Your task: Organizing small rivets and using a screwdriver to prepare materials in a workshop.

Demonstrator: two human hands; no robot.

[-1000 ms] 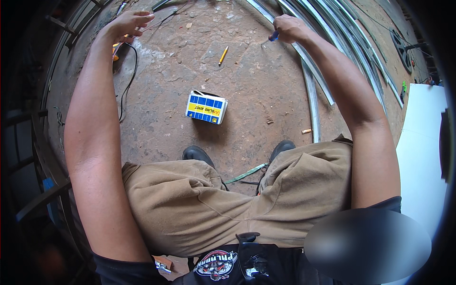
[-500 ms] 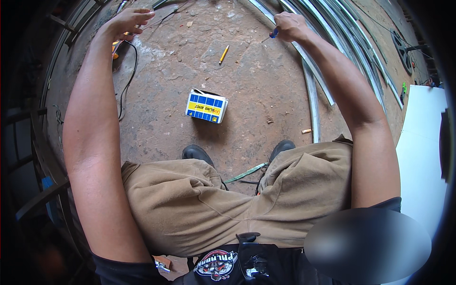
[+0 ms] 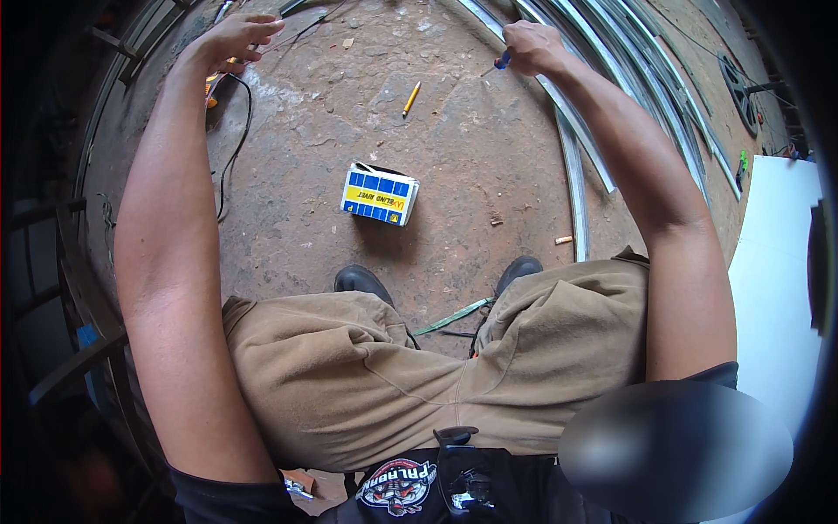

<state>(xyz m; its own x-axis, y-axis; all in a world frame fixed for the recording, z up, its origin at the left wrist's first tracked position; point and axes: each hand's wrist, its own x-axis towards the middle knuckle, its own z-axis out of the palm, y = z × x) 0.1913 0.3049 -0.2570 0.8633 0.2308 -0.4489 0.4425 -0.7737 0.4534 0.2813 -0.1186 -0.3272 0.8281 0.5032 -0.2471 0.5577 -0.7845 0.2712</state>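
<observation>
My left hand is raised at the upper left. Its fingers are stretched forward and slightly apart, and I see no clear object held in them. Just below that hand, partly hidden by the wrist, is an orange-yellow tool with a black cord curving over the floor. At the upper right my right hand is closed around the blue handle of a screwdriver. The screwdriver's thin shaft points down and left. A yellow pencil-like stick lies on the floor between the hands.
A blue, yellow and white cardboard box stands before my shoes. Long metal channels lie along the right side, near a white sheet. A green strip lies between my feet. Dark metal frames line the left.
</observation>
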